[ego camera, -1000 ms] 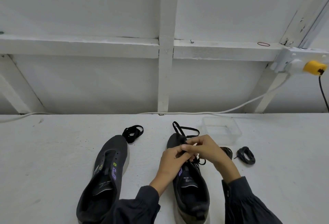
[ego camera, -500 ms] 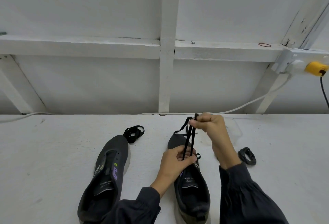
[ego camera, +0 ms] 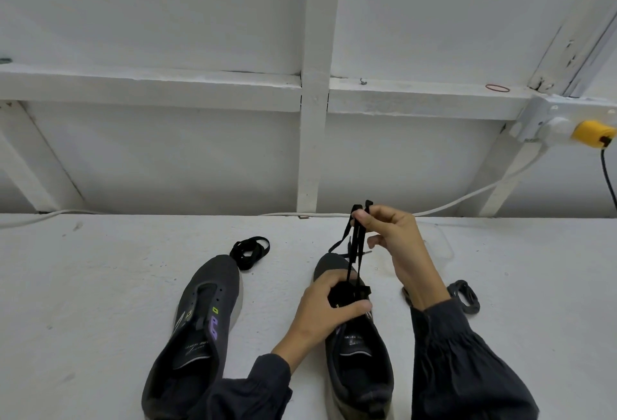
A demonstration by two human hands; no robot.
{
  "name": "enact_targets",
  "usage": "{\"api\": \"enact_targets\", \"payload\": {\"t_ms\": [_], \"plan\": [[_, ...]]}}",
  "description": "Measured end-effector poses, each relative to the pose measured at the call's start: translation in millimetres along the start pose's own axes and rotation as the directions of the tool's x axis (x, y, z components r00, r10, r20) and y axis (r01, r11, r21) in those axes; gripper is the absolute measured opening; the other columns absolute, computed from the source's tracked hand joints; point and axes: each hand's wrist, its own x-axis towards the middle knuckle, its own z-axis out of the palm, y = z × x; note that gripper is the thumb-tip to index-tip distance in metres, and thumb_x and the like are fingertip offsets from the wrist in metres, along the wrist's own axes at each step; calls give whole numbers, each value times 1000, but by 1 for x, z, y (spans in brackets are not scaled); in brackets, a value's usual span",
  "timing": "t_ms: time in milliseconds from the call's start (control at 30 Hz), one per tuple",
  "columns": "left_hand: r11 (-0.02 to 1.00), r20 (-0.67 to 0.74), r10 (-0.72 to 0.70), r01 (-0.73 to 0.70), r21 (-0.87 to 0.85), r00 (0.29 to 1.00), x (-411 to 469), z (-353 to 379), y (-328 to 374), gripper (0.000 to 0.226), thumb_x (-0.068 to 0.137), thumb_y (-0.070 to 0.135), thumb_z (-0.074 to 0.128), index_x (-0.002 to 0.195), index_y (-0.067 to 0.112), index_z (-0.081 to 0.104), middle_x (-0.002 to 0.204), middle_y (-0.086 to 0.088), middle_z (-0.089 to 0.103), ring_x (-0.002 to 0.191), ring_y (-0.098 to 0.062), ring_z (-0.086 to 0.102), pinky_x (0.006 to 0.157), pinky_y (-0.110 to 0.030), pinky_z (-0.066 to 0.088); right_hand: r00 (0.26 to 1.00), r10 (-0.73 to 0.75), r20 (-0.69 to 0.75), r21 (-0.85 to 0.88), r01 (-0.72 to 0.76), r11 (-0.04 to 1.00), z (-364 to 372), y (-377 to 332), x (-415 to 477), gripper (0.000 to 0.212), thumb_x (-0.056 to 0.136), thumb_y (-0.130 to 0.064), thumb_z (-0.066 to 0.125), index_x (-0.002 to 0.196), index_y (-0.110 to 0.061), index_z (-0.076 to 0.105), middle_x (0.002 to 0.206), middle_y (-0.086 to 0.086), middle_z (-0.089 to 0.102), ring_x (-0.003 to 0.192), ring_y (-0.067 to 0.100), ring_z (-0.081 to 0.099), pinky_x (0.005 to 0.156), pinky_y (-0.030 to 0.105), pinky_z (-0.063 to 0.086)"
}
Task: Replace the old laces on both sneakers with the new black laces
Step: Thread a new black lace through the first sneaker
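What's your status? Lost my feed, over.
Right hand pinches black lace ends, pulled up. Left hand grips sneaker at eyelets. Other sneaker unlaced. Nothing blocking.

Two sneakers (ego camera: 207,302) (ego camera: 364,369), two hands (ego camera: 325,307) (ego camera: 397,242), one held lace (ego camera: 354,246), two coiled laces (ego camera: 249,252) (ego camera: 465,296) fully visible

Only one view is being given: a wide-angle camera is sitting on the person's head and is looking forward and down across the white painted table (ego camera: 100,286) toward the white wall with wooden beams (ego camera: 314,119). It is working from very near, so the left hand (ego camera: 320,309) gripping the dark grey fabric sneaker (ego camera: 360,363) and the right hand (ego camera: 397,246) pinching the thin black lace (ego camera: 356,246) are filling the lower middle. The dark sleeves (ego camera: 460,369) are running out at the bottom edge.
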Motion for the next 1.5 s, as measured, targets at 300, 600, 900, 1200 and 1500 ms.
{"api": "enact_targets", "payload": {"t_ms": [300, 600, 900, 1200, 1500], "plan": [[987, 104, -150, 143, 72, 983, 7, -7, -1, 70, 51, 66, 78, 112, 35, 66, 113, 17, 66, 107, 3, 59, 95, -20, 48, 998, -39, 42, 104, 35, 994, 19, -24, 5, 10, 85, -1, 68, 77, 4, 66, 69, 10, 64, 56, 20, 41, 51, 18, 39], [981, 105, -169, 157, 115, 980, 2, -8, 4, 67, 55, 69, 76, 113, 38, 62, 114, 19, 65, 108, 2, 58, 97, -26, 49, 996, -53, 75, 264, 31, 964, 31, -46, 17, 16, 86, 4, 63, 72, -2, 68, 69, 4, 66, 66, 15, 64, 68, 27, 41], [995, 38, -98, 98, 11, 994, -5, -2, 6, 48, 64, 50, 82, 83, 26, 45, 112, 14, 67, 104, -5, 61, 95, -36, 49, 997, -25, 75, 269, 4, 963, 24, -39, 19, 8, 89, -2, 63, 82, -4, 67, 74, 5, 66, 71, 16, 62, 65, 21, 47], [964, -13, 94, -94, -248, 995, 1, -4, 53, 20, 89, 28, 69, 108, 26, 72, 104, 9, 62, 103, -7, 61, 94, -23, 49, 997, 37, 61, 39, -40, 998, 6, -12, 10, 41, 76, 11, 72, 112, -7, 67, 75, -5, 60, 72, 12, 60, 76, 29, 51], [938, -502, -159, -29, -346, 850, -14, -32, 16, 21, 91, 5, 65, 107, 19, 66, 64, 4, 55, 56, -12, 58, 68, -20, 56, 986, 77, -148, -338, -124, 933, -45, 48, -16, 44, 79, 21, 52, 105, -11, 67, 96, 10, 63, 65, 20, 54, 48, 18, 47]]}}
